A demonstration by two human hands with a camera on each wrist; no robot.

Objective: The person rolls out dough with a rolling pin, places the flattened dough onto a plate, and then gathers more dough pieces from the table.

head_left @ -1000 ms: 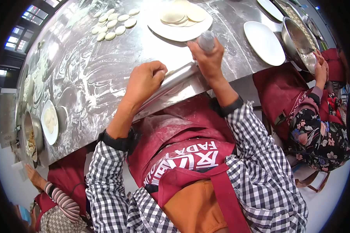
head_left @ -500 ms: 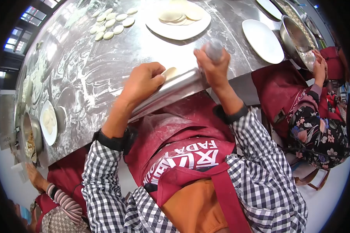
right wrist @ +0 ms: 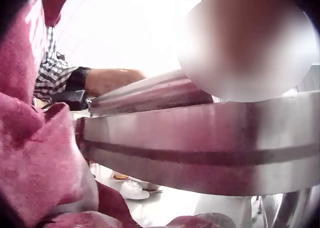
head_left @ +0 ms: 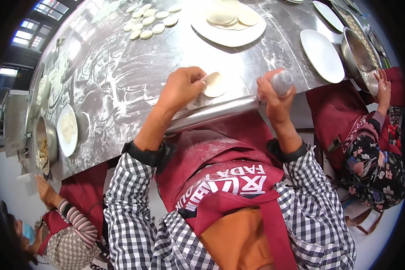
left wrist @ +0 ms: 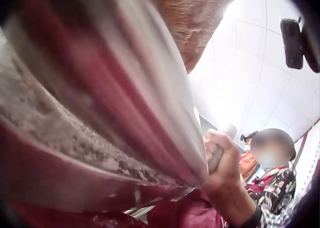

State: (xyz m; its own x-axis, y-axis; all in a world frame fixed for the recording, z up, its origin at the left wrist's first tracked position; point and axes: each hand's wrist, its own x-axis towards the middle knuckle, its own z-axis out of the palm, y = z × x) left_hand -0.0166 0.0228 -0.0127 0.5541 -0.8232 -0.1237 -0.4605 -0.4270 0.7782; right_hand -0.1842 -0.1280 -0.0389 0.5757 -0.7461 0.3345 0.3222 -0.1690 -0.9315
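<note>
My left hand (head_left: 182, 87) pinches the left edge of a thin round dough wrapper (head_left: 214, 85) lying over the floured steel table. Just on the near side of it is a thick steel rolling pin (head_left: 216, 112), lying along the table's front edge. My right hand (head_left: 279, 96) grips the pin's grey handle (head_left: 282, 82) at its right end. In the left wrist view the pin fills much of the picture, with the right hand (left wrist: 225, 173) curled round the handle beyond. The right wrist view shows the pin (right wrist: 155, 93) behind the table edge (right wrist: 200, 153).
A white plate (head_left: 207, 38) with stacked wrappers stands beyond my hands. Several flattened dough pieces (head_left: 148, 21) lie to its left. Another plate (head_left: 321, 56) and a steel bowl (head_left: 357, 58) are at the right, near a person. At the left are a plate (head_left: 70, 144) and a filling bowl (head_left: 40, 148).
The wrapper has come into fuller view beyond the pin, held by my left hand. My right hand has drawn nearer my body with the handle, and the pin lies more level. The view has shifted.
</note>
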